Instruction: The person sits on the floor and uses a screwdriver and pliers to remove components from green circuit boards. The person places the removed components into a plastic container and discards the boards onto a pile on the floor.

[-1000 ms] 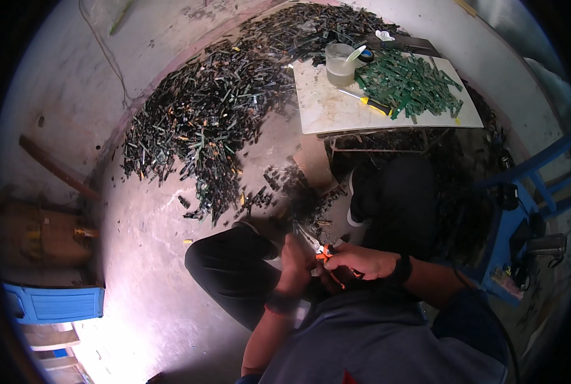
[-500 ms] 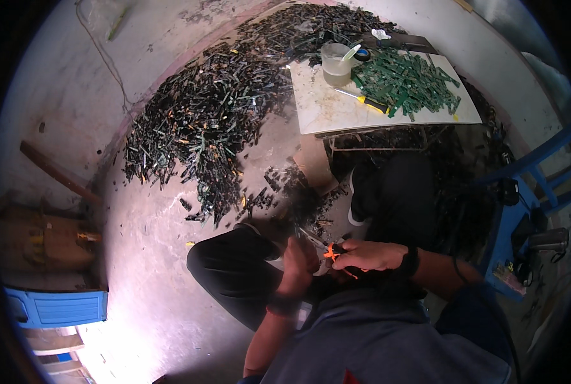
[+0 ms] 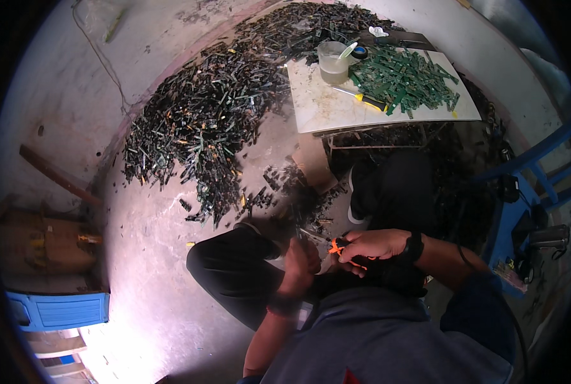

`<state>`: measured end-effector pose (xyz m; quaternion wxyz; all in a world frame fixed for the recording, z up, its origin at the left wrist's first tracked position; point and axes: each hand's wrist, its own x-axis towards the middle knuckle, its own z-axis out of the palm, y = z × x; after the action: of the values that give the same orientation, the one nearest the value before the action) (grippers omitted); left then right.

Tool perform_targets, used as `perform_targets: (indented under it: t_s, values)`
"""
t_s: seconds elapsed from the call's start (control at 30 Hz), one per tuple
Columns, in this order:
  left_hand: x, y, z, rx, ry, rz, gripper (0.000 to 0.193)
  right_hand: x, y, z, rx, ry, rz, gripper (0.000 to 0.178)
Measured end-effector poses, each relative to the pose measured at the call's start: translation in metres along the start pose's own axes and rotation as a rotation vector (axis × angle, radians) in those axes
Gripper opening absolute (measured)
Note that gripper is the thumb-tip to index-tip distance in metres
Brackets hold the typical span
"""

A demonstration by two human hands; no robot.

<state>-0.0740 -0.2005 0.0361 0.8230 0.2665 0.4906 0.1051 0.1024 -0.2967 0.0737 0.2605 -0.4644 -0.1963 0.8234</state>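
Note:
My right hand [image 3: 378,246] is wrapped round a pair of pliers [image 3: 337,246] with orange and black handles. Their metal jaws point up and left, close to my left hand [image 3: 301,257]. The fingers of my left hand are closed, and a thin dark piece seems to stick out at their tips, too small and blurred to name. Both hands are in front of my lap, between my bent knees. Below and beyond them, small dark scraps [image 3: 298,198] lie on the floor beside a piece of cardboard [image 3: 314,164].
A big heap of dark strips [image 3: 202,121] covers the floor ahead and left. A low white table [image 3: 314,115] bears green strips [image 3: 404,80], a plastic tub of liquid [image 3: 332,64] and a yellow-black screwdriver [image 3: 365,99]. Blue stools stand right [image 3: 500,237] and left [image 3: 61,310].
The pliers' handles are spread wider in my right hand, with the lower orange handle showing more. My right hand has moved slightly up and right. My left hand stays nearly in place.

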Motion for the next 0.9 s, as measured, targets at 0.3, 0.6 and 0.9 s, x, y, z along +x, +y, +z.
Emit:
perform_targets:
  t_s: [0.3,0.6,0.9]
  values:
    - [-0.004,0.0,-0.004,-0.023,-0.058,-0.035,0.046,0.004,0.009,0.004,-0.006,0.024,-0.12,0.017]
    - [0.0,-0.007,-0.026,0.052,-0.072,-0.099,0.049,-0.002,0.0,0.008,-1.416,0.814,-0.555,0.02]
    - [-0.004,0.009,-0.029,-0.162,-0.116,-0.107,0.048,0.014,0.011,0.019,-0.113,-0.026,-0.173,0.02]
